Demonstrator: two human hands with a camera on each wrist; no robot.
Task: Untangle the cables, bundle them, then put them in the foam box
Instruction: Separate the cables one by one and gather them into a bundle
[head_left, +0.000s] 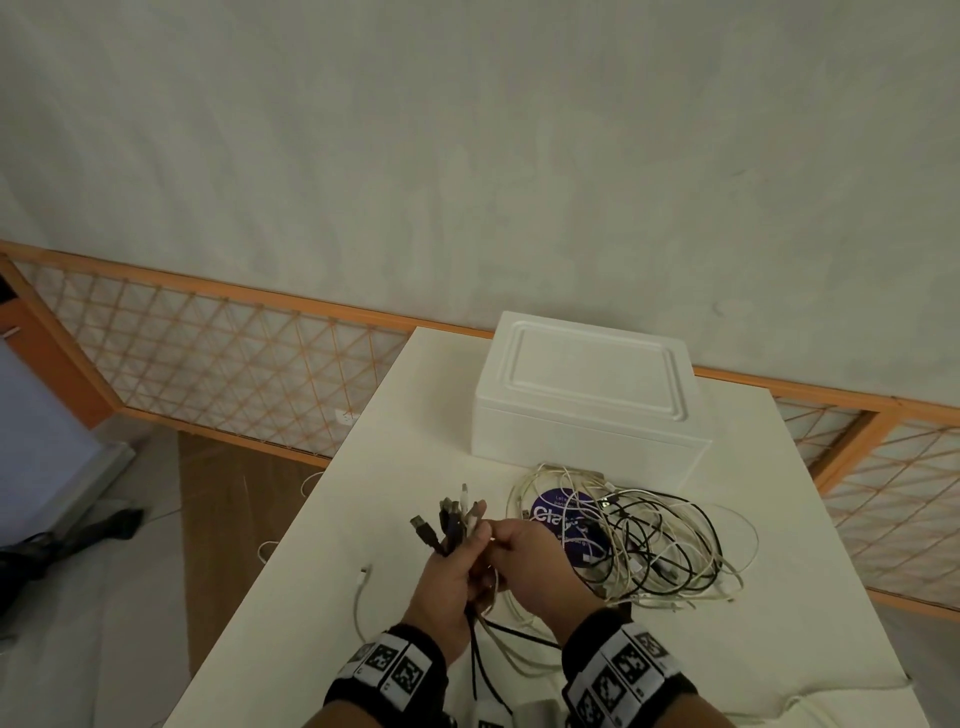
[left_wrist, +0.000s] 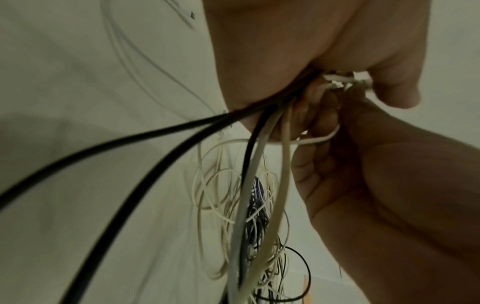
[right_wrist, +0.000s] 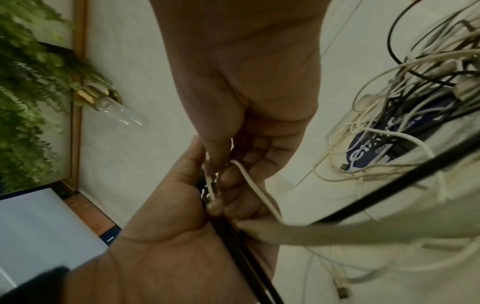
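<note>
My left hand (head_left: 462, 556) grips a bunch of black and white cable ends (head_left: 452, 517); their plugs stick up above the fist. The cables (left_wrist: 259, 148) trail down out of the left hand (left_wrist: 337, 67) toward the table. Against that fist, my right hand (head_left: 506, 545) pinches one thin white cable (right_wrist: 250, 183) between thumb and fingers. In the right wrist view the right hand (right_wrist: 223, 160) meets the left hand (right_wrist: 168, 236). A loose tangle of cables (head_left: 654, 545) lies to the right. Behind it stands the white foam box (head_left: 587, 400), lid on.
A round blue label (head_left: 563, 525) lies under the tangle on the white table (head_left: 395, 467). One white cable (head_left: 361, 597) runs loose near the table's left edge. An orange mesh fence (head_left: 218, 358) stands behind and to the right.
</note>
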